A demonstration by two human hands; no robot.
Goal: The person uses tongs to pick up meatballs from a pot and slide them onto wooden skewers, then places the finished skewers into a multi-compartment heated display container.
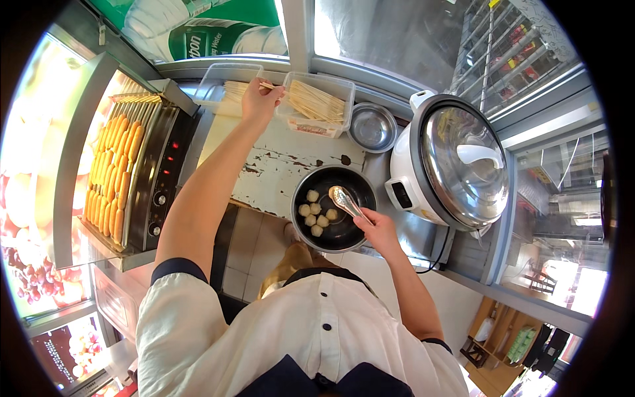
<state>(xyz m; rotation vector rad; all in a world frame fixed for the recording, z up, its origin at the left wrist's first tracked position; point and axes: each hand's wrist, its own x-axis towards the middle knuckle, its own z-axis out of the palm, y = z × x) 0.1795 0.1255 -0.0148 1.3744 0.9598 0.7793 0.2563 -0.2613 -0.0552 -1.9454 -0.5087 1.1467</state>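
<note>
My left hand (pixel 260 102) is reached out above two clear plastic boxes, its fingers pinched on a few thin wooden skewers (pixel 270 85). Beneath it and to its right, the box (pixel 349 109) holds a bundle of pale wooden skewers (pixel 311 99). In my right hand (pixel 379 233) are metal tongs (pixel 348 202), their tips over the inside of a dark round bowl (pixel 361 237). Several pale round balls (pixel 315 208) lie in the left part of that bowl, apart from the tongs. The bowl stands at the near edge of the worn board.
To the left, a roller grill (pixel 165 178) carries rows of sausages (pixel 112 172). A white rice cooker (pixel 405 165) with a shiny lid stands at the right, next to a small metal bowl (pixel 372 126). Window frames border the far side; a cord (pixel 440 255) hangs by the counter's edge.
</note>
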